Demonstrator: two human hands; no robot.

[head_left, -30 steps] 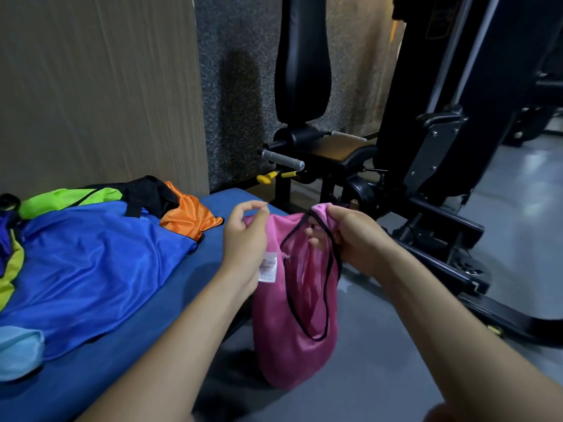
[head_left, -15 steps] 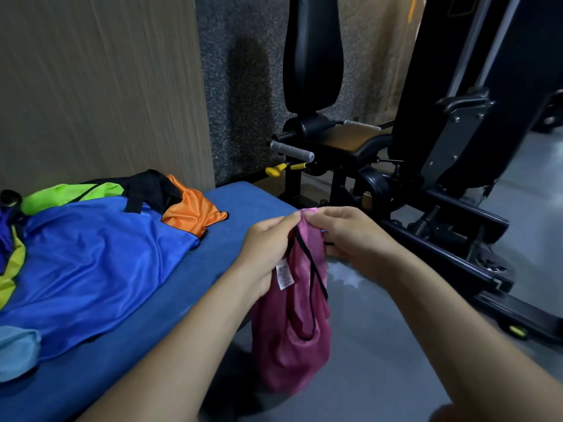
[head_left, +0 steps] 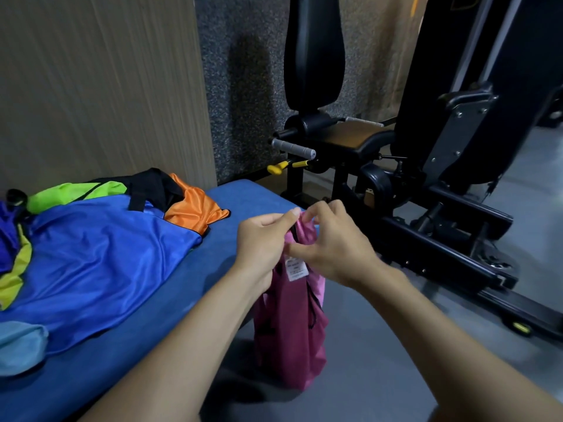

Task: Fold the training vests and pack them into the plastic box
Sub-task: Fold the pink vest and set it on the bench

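The pink vest (head_left: 289, 324) hangs in the air just off the near edge of the blue mat (head_left: 243, 202), gathered into a narrow bundle with its lower end down by the grey floor (head_left: 380, 360); a white label (head_left: 297, 269) shows near its top and a black trim runs down its length; the left hand (head_left: 265, 242) pinches the top of the fabric between thumb and fingers, and the right hand (head_left: 335, 251) pinches the same top edge from the other side, thumb just above the label, so the 2 hands sit close together, both clamped on the cloth; on the mat to the left lies a big blue vest (head_left: 91, 263) spread flat, with an orange vest (head_left: 192, 208), a black piece (head_left: 152, 187) and a green vest (head_left: 76, 193) heaped at its far edge, yellow-green cloth (head_left: 15, 269) at the left border and light blue cloth (head_left: 21, 345) in the near corner; behind stands a black gym machine (head_left: 426, 178) with an upright pad (head_left: 313, 50), against a wood-panelled wall (head_left: 91, 86).
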